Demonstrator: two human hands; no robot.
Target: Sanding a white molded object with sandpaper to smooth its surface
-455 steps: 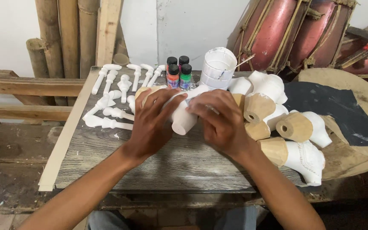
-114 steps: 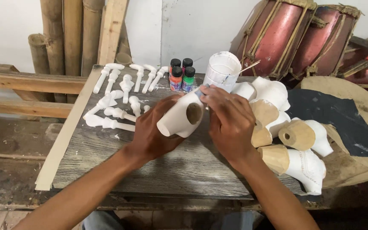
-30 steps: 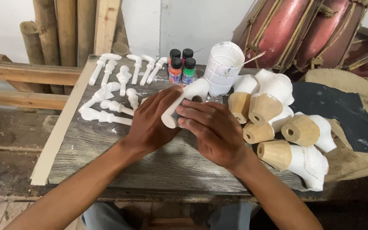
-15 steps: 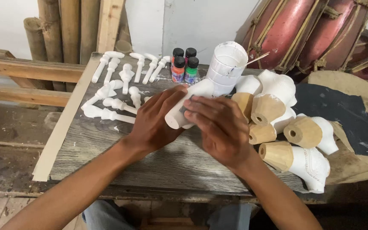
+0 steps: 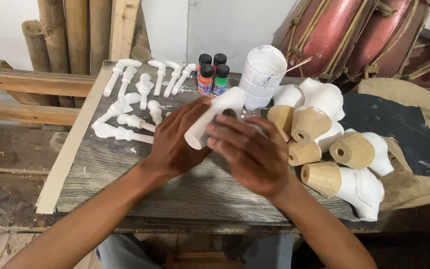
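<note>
frame centre: left hand grasps a white-painted wooden piece from below, fingers wrapped around it. right hand lies over its lower end, fingers curled, blurred. white plastic cup just behind.

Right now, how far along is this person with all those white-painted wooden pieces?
Done, it seems: the small pegs lie white all over on the plank table. In hand: the left hand holds a white piece while the right hand works over it. Left: the figures at right show bare wood ends, and the colour bottles stand capped beside the white paint cup.
</note>
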